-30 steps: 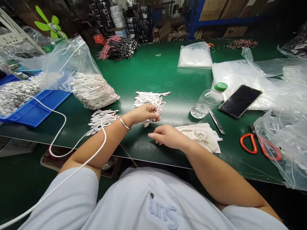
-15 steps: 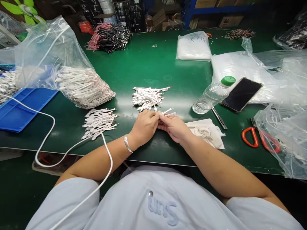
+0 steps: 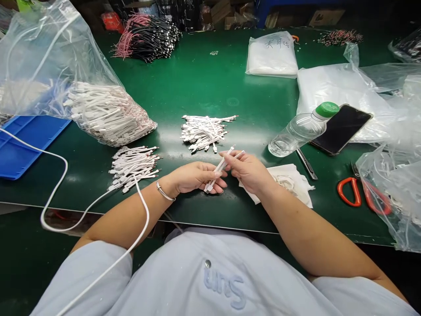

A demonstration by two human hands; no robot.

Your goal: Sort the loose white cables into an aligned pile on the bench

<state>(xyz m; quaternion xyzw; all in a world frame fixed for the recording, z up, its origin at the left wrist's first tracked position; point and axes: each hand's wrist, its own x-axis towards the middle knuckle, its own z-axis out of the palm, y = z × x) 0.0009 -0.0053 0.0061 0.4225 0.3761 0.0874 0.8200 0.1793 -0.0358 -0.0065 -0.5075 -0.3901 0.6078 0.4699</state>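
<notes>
Between my two hands are a few short white cables (image 3: 219, 167) with pale connector ends. My left hand (image 3: 200, 176) holds their lower ends, the thumb on top and the fingers beneath. My right hand (image 3: 245, 171) pinches the upper part between thumb and fingers; the cable tips stick up past it. Just beyond the hands lies a loose pile of similar white cables (image 3: 204, 133). A second pile of white cables (image 3: 134, 168) rests left of my left wrist, with a long white cord (image 3: 144, 206) running over it and across my left arm.
At left, a clear bag full of white cables (image 3: 105, 116) stands by a blue tray (image 3: 29, 145). On the right are a water bottle (image 3: 292, 136), a phone (image 3: 344, 129), a cutter knife (image 3: 306, 164), orange-handled scissors (image 3: 349, 192), a white cloth (image 3: 296, 186) and plastic bags (image 3: 342, 87).
My hands have drawn slightly apart and my left hand has opened out, showing the white cables held between both hands. The view has shifted a little.
</notes>
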